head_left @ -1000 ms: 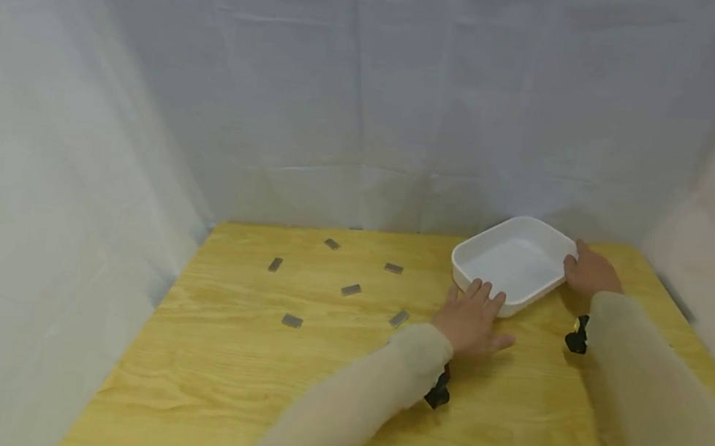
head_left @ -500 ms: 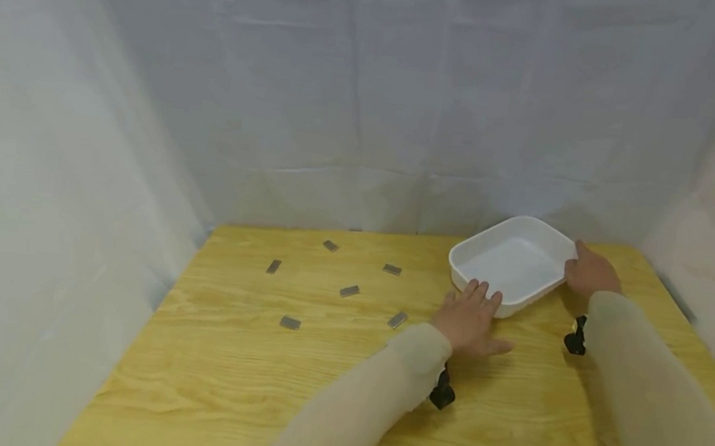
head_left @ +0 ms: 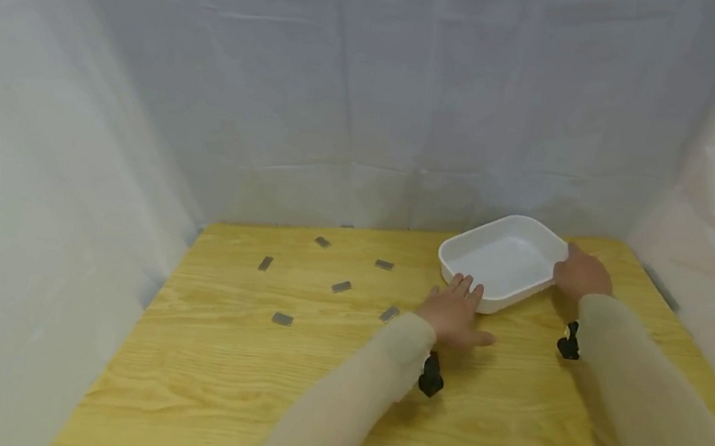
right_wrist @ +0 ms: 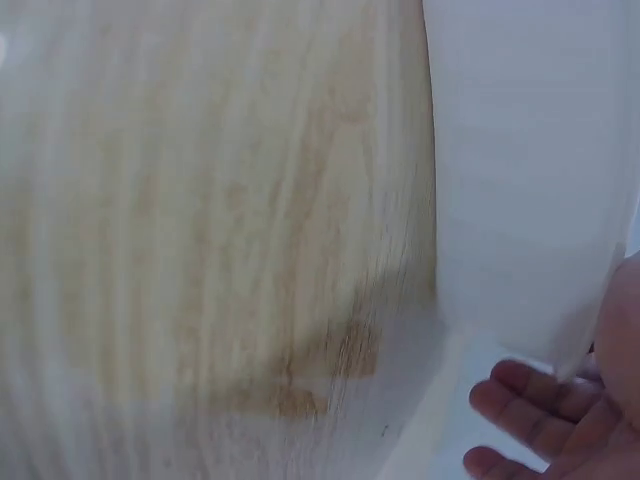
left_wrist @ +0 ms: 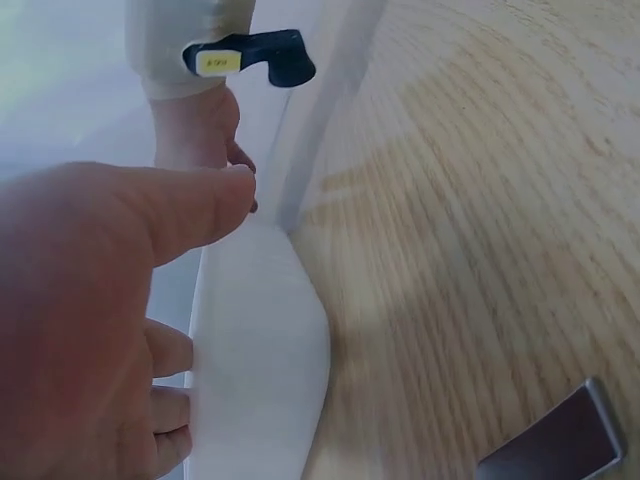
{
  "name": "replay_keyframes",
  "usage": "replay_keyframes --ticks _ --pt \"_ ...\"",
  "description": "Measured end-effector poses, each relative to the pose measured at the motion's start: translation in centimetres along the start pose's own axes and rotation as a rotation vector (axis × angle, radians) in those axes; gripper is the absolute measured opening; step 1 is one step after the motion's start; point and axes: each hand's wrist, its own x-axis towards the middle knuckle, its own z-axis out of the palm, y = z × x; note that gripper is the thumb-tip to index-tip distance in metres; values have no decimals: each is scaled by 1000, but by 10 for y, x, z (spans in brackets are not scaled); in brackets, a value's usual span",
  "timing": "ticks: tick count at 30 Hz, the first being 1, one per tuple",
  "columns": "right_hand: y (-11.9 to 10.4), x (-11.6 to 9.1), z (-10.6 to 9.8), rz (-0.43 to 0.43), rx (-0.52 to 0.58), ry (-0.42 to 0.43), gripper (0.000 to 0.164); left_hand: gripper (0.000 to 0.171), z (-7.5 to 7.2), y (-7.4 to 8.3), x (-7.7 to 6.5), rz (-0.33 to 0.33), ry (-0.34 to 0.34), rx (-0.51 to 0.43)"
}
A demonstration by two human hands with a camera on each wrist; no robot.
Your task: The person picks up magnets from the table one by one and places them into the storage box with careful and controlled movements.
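Left hand [head_left: 452, 318], fingers spread, touched the white tray [head_left: 506, 258]; right hand [head_left: 583, 272] pinched its rim; long axis ran near-left to far-right.

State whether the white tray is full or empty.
Empty: the head view shows the white tray bare inside; the gray rectangular pieces lie outside it, on the wooden table.

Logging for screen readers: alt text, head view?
A person's right hand grips a shallow white rounded rectangular tray; the left hand touches its near rim. Several small flat grey rectangular pieces lie scattered left of the tray on a yellow wood-grain table.
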Motion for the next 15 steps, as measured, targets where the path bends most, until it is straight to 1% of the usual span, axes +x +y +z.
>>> replay_keyframes --ticks 6,10,11,15 --pt "-10 -16 -1 0 -29 7 60 94 -8 -11 4 -6 -39 -42" --pt "-14 -31 1 -30 -28 -15 60 94 -10 -20 8 -29 -54 -77" --pt "-14 -34 1 -34 -27 -23 64 94 -10 -23 10 -36 -59 -76" --pt "-19 -47 5 -75 -28 -9 69 92 -10 -34 16 -48 -55 -47"
